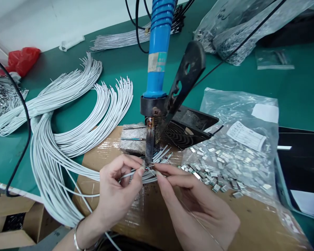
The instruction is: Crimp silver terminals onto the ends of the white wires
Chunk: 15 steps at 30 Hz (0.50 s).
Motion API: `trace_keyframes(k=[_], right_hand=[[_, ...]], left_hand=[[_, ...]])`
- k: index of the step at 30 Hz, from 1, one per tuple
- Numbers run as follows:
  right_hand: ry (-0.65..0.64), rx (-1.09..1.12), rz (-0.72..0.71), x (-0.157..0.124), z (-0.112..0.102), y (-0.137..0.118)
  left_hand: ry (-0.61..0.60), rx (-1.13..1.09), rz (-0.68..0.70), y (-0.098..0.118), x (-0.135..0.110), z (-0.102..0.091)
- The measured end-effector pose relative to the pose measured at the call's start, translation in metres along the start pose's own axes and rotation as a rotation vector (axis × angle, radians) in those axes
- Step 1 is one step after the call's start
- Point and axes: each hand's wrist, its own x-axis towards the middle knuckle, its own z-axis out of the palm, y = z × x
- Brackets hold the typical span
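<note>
A soldering iron (158, 45) with a blue handle is clamped in a black metal holder (185, 73), its tip pointing down. Just under that tip, my left hand (117, 195) pinches the end of a white cable (126, 175); a small part at the cable's end is mostly hidden by my fingertips. From the right, my right hand (199, 205) grips a thin strand of solder wire (196, 219) between thumb and fingers, its end close to the tip. Several finished-looking cable ends (163, 155) lie behind my fingers.
Bundles of white cables (49, 153) curve across the green table at left. Small metal connectors (219, 181) spill from a clear plastic bag (240, 101) at right. A scuffed cleaning block (133, 139) and a black fan (180, 134) stand behind the iron. Cardboard (146, 223) lies underneath.
</note>
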Motion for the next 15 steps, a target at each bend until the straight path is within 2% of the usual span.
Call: trace_keyframes(k=[11, 15], right_hand=[[-0.012, 0.014, 0.032, -0.0004, 0.0001, 0.0071], [-0.047, 0.003, 0.047, -0.0011, 0.0008, 0.0013]], left_hand=[[-0.028, 0.021, 0.008, -0.0002, 0.0028, -0.0011], [-0.038, 0.029, -0.011, -0.0010, 0.0010, -0.0006]])
